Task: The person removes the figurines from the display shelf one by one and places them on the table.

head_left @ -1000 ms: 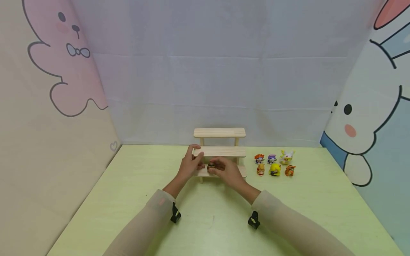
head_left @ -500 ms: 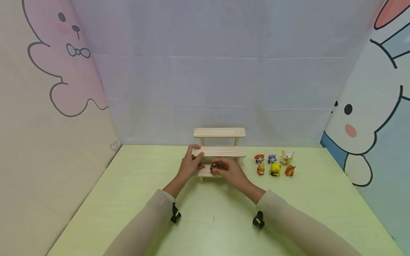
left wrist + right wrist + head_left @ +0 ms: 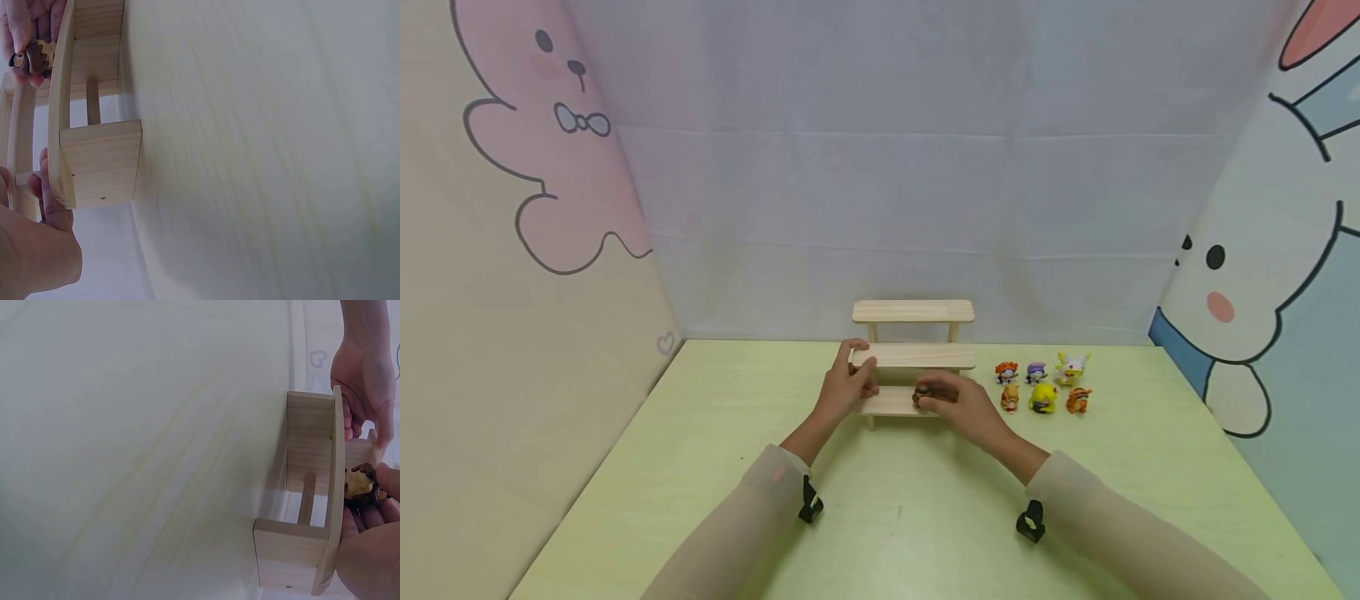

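A three-tier wooden display stand (image 3: pixel 917 357) stands on the table, its steps rising toward the back. My left hand (image 3: pixel 847 385) grips the stand's left end at the middle tier. Between the thumb and fingers of my right hand (image 3: pixel 962 404) is a small brown-and-tan toy figurine (image 3: pixel 921 396), pinched right over the lowest tier, right of its middle. The right wrist view shows the figurine (image 3: pixel 360 485) upright, its base close to the lowest board (image 3: pixel 335 487). In the left wrist view, my left hand's fingers (image 3: pixel 55 206) lie by the end of that board.
Right of the stand, several small figurines stand in two rows, among them a yellow one (image 3: pixel 1042 398), an orange striped one (image 3: pixel 1078 400) and a white-and-yellow one (image 3: pixel 1072 367). A pale cloth wall (image 3: pixel 850 192) rises behind the table.
My right hand has moved to the right along the lowest tier with the brown figurine pinched in it. My left hand has stayed at the stand's left end.
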Motion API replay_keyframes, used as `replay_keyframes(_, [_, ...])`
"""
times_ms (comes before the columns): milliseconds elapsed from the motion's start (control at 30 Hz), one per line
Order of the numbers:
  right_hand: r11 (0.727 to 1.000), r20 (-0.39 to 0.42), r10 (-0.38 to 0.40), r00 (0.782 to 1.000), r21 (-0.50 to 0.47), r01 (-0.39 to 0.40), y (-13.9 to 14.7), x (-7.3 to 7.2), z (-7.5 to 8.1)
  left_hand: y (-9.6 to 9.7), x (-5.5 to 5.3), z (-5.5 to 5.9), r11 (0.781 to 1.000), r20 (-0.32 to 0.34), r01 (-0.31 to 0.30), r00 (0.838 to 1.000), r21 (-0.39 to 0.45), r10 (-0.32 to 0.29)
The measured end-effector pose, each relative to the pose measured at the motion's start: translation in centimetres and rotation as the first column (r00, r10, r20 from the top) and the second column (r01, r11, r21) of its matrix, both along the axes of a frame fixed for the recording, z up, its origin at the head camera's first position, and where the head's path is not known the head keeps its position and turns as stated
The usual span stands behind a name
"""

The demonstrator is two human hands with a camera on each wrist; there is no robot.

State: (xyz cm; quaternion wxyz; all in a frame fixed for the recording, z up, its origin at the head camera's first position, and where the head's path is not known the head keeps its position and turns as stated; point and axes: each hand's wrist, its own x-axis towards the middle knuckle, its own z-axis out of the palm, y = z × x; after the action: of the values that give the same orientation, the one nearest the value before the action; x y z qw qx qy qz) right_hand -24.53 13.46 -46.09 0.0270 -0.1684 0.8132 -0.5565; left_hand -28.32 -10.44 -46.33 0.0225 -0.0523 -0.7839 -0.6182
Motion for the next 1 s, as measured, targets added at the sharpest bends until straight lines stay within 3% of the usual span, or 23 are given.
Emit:
replay_keyframes(700, [0.999, 0.024, 0.036, 0.999, -0.008, -0.036, 4.2, 0.6, 0.2, 0.1, 0.0, 0.1, 1.0, -0.008, 0.019, 1.0, 0.001, -0.019])
replay_keyframes(1000, [0.999, -0.002, 0.043, 0.999, -0.009, -0.043, 5.9, 0.6, -0.1, 0.2, 0.1, 0.2, 1.0, -0.003, 0.015, 1.0, 0.003, -0.015])
